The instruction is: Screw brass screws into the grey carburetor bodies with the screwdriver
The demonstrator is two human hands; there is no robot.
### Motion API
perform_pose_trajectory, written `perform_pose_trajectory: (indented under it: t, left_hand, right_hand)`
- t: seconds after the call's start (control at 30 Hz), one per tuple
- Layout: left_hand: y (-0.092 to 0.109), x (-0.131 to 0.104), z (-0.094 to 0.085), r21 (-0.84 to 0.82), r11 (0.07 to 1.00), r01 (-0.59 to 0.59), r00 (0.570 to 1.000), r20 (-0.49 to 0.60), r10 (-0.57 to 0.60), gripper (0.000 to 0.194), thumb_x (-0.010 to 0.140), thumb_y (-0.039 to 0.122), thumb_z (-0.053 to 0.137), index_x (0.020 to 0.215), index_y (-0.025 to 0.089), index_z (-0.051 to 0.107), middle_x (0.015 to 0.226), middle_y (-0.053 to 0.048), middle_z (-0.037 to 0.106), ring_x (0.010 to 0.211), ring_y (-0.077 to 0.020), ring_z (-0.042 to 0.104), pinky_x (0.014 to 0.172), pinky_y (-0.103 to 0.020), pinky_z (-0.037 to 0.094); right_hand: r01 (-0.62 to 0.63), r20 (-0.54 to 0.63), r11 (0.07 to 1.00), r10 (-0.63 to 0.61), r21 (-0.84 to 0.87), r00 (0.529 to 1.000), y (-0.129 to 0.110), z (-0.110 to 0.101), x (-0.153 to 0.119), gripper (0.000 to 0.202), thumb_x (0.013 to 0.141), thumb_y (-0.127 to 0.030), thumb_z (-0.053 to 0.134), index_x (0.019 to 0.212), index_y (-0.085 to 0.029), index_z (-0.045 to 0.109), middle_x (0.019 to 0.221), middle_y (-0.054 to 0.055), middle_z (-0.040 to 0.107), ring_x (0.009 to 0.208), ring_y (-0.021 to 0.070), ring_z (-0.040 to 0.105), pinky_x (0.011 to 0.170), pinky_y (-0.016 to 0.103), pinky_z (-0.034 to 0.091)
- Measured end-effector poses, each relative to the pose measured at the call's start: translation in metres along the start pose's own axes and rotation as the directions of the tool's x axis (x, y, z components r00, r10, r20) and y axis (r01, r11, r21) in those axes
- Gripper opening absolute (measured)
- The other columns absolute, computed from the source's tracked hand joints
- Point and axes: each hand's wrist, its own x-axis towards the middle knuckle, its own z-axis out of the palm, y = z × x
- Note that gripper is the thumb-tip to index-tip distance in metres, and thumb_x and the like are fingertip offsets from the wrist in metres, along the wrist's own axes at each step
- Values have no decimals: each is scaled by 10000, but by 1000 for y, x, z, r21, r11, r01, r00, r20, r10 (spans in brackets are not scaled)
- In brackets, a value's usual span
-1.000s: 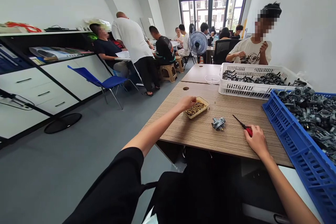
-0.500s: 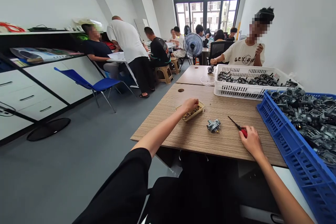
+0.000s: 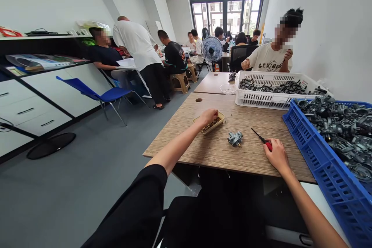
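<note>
The left hand (image 3: 208, 117) is over a yellow tub (image 3: 215, 127) of little gold bits (image 3: 207, 127); its fingers are bunched, but I can't tell if they pinch one. A gray metal part (image 3: 235, 138) sits on the counter (image 3: 250, 157). Farther back, a shirt (image 3: 269, 58) has dark letters, maybe "GEX". The right hand (image 3: 277, 154) has its fingers around a red screwdriver (image 3: 268, 146). Last, a blue crate (image 3: 310, 143) holds metal parts (image 3: 345, 124).

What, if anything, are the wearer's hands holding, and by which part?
Right hand: the screwdriver, by its red handle. Left hand: over the tray of brass-coloured pieces; whether it grips any cannot be told.
</note>
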Motion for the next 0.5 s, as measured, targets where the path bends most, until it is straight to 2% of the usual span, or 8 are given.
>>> perform_pose_trajectory:
  t: [0.5]
  left_hand:
    - [-1,5,9,26,999,24,1000,-1,-24,202,898,179,554,981,204,737,1001,-94,762,951,-214,688,755,-250,462]
  right_hand:
    - [-5,10,1000,5,3,1000,-3,-2,-1,268,943,-384,501,1086,-211,646,1064,123,640,997,289,603,896,419,470]
